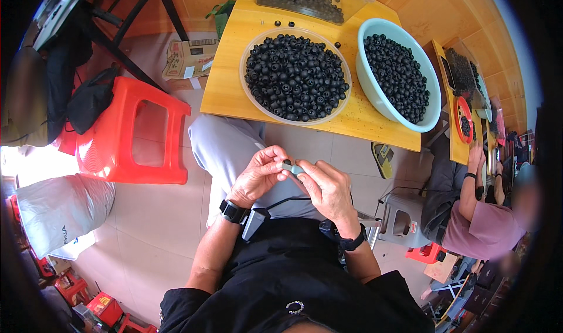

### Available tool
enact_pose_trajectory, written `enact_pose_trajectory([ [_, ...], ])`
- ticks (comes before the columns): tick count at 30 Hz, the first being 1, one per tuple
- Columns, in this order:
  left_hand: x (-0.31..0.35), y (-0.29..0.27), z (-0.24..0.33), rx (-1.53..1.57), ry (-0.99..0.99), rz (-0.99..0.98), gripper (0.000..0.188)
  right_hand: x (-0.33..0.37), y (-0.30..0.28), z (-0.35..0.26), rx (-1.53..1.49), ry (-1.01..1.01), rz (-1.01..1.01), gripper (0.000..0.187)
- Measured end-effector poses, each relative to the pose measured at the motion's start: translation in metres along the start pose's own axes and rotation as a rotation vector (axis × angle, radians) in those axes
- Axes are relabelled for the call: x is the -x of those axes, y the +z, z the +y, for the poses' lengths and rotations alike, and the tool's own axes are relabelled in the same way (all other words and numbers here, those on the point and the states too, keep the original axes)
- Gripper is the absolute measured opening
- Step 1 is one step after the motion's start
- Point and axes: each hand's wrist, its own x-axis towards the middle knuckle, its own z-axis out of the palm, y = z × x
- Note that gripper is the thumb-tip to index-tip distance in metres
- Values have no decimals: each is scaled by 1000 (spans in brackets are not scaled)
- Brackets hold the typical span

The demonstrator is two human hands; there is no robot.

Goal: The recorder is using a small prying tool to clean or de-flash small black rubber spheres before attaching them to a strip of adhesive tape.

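Above my lap, my two hands meet at the fingertips. My left hand [261,173] is closed in a pinch on a small black round piece [287,163], mostly covered by the fingers. In the pinch of my right hand [328,189] is a small grey-green piece [297,170], pressed up against the black one; its exact kind I cannot make out. Just beyond the hands, a shallow clear bowl [242,78] heaped with small black hollow pieces stands on the yellow wooden table [220,98]. Right of it, a light blue basin [433,113] holds more of the same black pieces.
A clear bin [352,2] of black pieces stands at the table's far edge. On the left are a red plastic stool [108,131] and a white sack [64,210]. A yellow slipper [382,160] lies under the table. Another person [481,227] sits working at the right.
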Motion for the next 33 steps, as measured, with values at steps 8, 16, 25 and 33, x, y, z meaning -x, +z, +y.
enact_pose_trajectory([
  [8,4,3,1,-104,-15,25,15,4,6,33,107,119,68,17],
  [16,-2,5,3,-89,-33,2,17,-5,-5,3,-293,211,17,27],
  [25,2,11,6,-173,-142,-29,27,-8,6,13,-749,528,-224,22],
  [33,0,0,2,-89,-100,-39,30,-8,11,6,-660,273,-155,19],
])
